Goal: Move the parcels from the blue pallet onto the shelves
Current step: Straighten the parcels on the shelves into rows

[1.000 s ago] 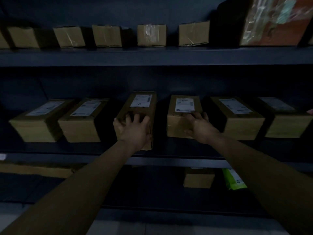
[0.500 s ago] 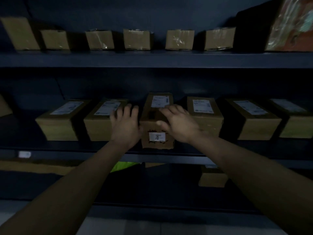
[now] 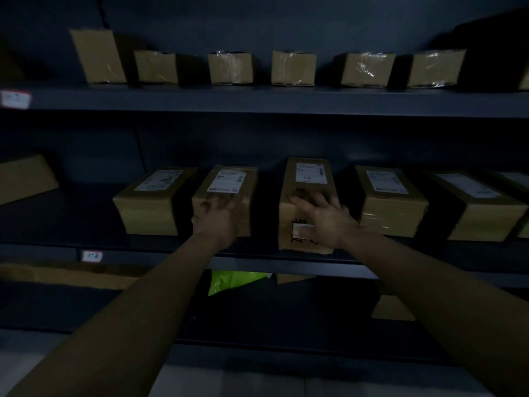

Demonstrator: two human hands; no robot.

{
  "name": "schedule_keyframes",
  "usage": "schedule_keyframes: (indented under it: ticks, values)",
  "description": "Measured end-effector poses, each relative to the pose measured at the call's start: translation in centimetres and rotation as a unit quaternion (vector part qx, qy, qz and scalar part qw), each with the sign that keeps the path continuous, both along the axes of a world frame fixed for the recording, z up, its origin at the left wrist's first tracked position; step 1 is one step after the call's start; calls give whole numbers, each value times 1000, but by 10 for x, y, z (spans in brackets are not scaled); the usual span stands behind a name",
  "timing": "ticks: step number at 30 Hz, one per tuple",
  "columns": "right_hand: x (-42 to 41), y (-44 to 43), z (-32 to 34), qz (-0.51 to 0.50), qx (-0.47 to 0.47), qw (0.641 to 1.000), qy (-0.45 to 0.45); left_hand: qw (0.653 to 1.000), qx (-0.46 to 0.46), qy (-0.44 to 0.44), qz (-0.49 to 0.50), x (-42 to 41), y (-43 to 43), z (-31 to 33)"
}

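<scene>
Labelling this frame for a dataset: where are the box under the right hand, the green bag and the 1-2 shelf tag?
Box (image 3: pixel 310 173): head view, white label on its top.
Green bag (image 3: pixel 232 282): head view, middle of its visible front.
Shelf tag (image 3: pixel 91 255): head view, centre of the white tag.

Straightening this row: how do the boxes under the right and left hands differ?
The right-hand box juts forward to the shelf edge; the left-hand box sits further back. The right-hand box has a white sticker on its front; the left-hand box's visible front shows none. Both are brown cartons labelled on top.
</scene>
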State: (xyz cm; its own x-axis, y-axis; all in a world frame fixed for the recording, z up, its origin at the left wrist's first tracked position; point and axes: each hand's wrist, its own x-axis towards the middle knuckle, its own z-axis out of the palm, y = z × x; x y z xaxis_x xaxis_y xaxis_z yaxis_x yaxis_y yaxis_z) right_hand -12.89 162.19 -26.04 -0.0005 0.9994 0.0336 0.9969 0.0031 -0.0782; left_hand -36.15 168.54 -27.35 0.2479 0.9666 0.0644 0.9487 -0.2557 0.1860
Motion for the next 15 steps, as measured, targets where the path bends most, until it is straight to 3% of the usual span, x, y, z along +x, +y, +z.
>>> schedule_keyframes:
  ticks: [10,15]
  values:
    - [-5,-3,1,-4,6,999,-36,999,-1,12,-33,-8,4,2]
    - [-7,-19,15,24,128,991,-35,994,104,22,-40,7,-11,20]
